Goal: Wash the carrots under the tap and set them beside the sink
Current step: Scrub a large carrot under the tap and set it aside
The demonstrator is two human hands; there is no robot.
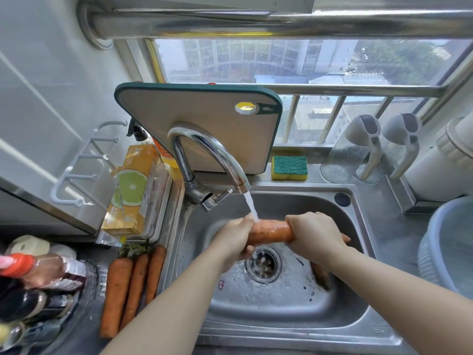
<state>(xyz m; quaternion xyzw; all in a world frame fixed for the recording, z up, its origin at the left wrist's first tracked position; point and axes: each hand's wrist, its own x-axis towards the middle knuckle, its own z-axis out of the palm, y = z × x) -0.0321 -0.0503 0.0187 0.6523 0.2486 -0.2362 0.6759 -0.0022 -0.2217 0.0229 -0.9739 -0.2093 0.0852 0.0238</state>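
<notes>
I have both hands clamped on one carrot (271, 233) above the sink (281, 319). The left hand (234, 240) wraps its left end and the right hand (314, 233) its right end, fingers (294, 221) curled tight round it. Only the middle stretch shows, plus a tip poking out at three o'clock of the right hand. Water from the tap (204, 152) lands on the carrot just beside my left hand.

At four o'clock of the drain (263, 263) something brownish-orange lies under my right forearm. It is mostly covered and I cannot tell what it is.

At nine o'clock of the sink, three carrots (133, 285) lie side by side on the desk (84, 326), their leafy tops blurred. At twelve o'clock a cutting board (204, 119) stands behind the tap, whose neck crosses its front. A sponge (289, 167) sits at one o'clock. The bottles (38, 278) at eight o'clock and the basin (448, 249) at three o'clock are cut off by the picture's edges.
</notes>
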